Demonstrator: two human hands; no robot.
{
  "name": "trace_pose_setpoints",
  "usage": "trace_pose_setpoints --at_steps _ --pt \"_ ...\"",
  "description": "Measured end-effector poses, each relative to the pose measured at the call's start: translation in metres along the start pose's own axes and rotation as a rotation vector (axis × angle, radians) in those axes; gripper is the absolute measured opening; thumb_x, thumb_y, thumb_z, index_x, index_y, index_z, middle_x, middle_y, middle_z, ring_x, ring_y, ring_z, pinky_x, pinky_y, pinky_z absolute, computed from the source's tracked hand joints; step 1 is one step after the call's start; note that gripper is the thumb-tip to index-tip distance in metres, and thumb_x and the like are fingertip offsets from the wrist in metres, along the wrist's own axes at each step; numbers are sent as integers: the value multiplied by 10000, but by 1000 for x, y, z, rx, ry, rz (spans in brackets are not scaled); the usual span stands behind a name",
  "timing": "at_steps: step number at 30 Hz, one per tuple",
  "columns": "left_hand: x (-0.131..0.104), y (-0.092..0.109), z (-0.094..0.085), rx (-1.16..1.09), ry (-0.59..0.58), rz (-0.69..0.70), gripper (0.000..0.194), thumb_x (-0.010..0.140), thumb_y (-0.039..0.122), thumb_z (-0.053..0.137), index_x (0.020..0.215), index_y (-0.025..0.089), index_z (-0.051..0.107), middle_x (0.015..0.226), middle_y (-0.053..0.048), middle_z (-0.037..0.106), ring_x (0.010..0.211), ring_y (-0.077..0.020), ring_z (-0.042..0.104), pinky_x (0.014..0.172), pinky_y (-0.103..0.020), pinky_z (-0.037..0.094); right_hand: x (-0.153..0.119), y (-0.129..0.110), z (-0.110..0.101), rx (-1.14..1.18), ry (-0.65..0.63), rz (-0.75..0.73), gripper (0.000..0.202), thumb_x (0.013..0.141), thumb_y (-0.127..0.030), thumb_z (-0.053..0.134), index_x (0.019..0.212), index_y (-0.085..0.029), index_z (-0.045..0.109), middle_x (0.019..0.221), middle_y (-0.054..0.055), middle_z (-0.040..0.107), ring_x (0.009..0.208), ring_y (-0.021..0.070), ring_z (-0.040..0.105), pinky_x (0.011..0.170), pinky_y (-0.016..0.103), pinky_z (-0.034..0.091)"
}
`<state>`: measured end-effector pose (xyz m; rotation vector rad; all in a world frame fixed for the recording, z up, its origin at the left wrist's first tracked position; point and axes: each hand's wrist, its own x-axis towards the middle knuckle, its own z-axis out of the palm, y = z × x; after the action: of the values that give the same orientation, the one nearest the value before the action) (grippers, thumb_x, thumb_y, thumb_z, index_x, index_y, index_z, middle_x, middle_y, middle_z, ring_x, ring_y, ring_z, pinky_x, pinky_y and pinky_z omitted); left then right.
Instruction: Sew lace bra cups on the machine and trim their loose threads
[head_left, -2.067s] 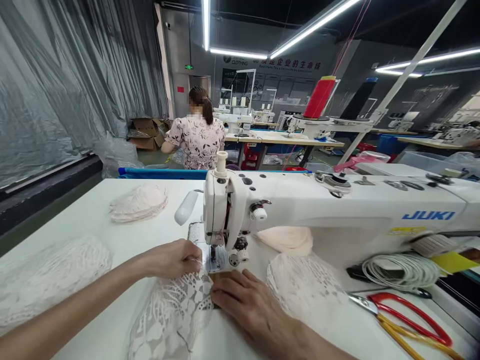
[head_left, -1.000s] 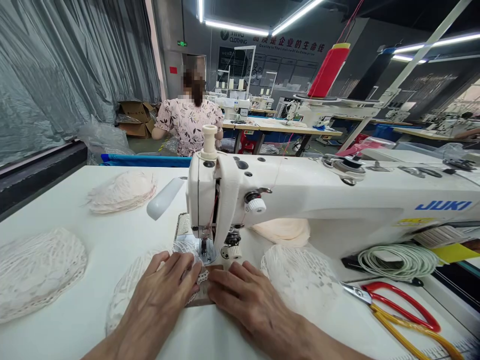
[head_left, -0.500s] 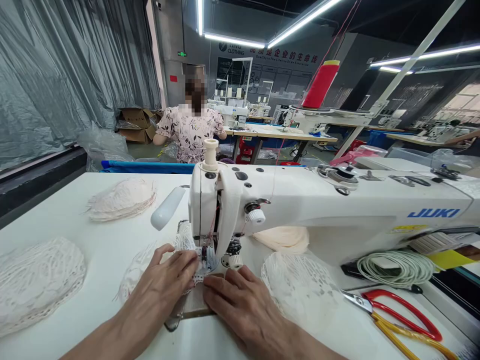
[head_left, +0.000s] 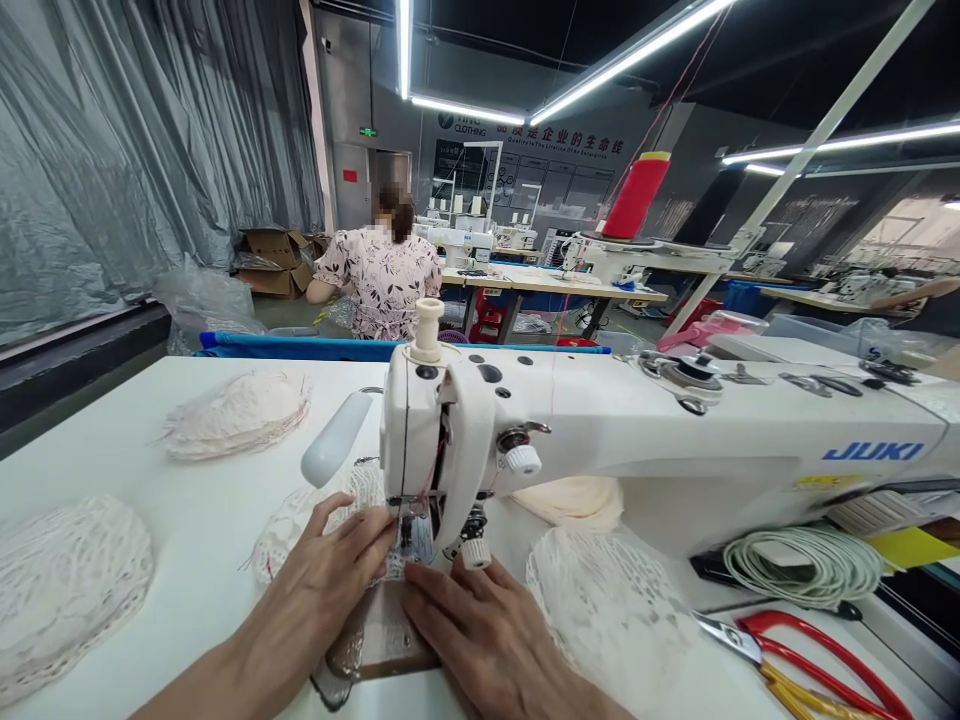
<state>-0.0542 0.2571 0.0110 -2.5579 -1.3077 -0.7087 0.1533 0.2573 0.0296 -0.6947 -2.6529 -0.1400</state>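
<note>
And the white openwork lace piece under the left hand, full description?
The white openwork lace piece looks thin and soft, its outer end rounded, with red threads at left. It lies on the white table, running toward the needle area of the white JUKI sewing machine. The bare left hand rests on it, hiding part; the right hand sits beside its near edge.

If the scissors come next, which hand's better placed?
Probably the right hand: the scissors lie out on its side. The left hand is at the lace, farther from them, and would likely have to reach across the right.
</note>
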Motion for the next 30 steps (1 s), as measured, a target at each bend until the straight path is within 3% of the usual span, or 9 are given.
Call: trace_pose_setpoints --at_steps 6,11,30 --pt "-5 14 -3 -90 97 87 382 907 6 256 1031 189 567 997 -28 647 860 -140 574 860 -334 305 -2 -1 -2 35 66 -25 207 883 -133 457 1030 -168 599 1125 28 638 752 162 524 600 309 375" --pt "-6 16 -3 -155 90 55 384 900 -7 256 987 185 577 972 -15 642 827 -129 585 869 -352 288 -3 -2 -4 51 68 -13 165 887 -176 492 1016 -170 593 1054 32 659 765 160 523 620 311 364" --pt "-9 19 -4 -154 18 -1 416 933 16 204 1102 187 543 1030 -35 631 915 -147 573 910 -375 297 -4 -1 -1 111 39 -11 199 847 -90 489 1011 -154 582 1089 25 645 784 169 520 644 320 368"
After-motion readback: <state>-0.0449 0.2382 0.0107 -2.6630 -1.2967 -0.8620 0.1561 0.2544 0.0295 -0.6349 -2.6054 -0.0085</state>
